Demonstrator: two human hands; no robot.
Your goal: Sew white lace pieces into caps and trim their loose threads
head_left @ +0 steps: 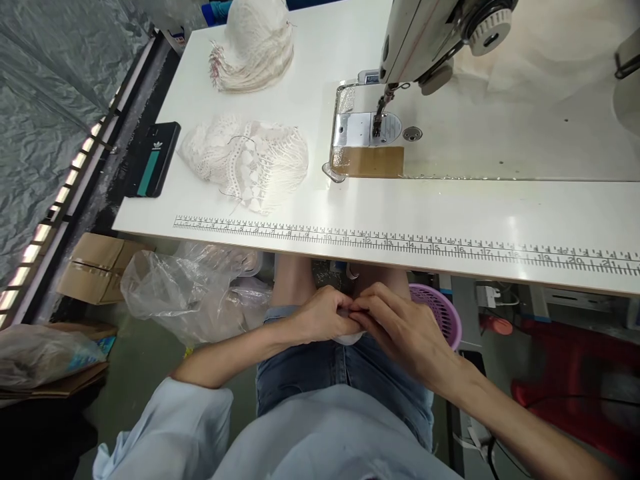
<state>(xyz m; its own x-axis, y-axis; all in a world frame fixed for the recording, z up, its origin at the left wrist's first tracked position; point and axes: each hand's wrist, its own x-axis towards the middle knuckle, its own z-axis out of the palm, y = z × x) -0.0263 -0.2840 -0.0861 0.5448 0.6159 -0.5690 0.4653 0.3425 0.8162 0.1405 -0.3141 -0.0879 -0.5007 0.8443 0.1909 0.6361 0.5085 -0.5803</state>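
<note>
Over my lap, just below the table's front edge, my left hand and my right hand meet, fingertips pinched together. Between them is a small white piece, apparently fabric; most of it is hidden behind the fingers. On the table above lies a bunched piece of white lace with fringe. Behind it sits a pile of white fringed fabric. To the right stands a sewing machine, its presser foot over the metal needle plate.
A printed ruler runs along the table's front edge. A dark phone lies at the left edge. Below are a clear plastic bag, a cardboard box, a purple basket and a red stool.
</note>
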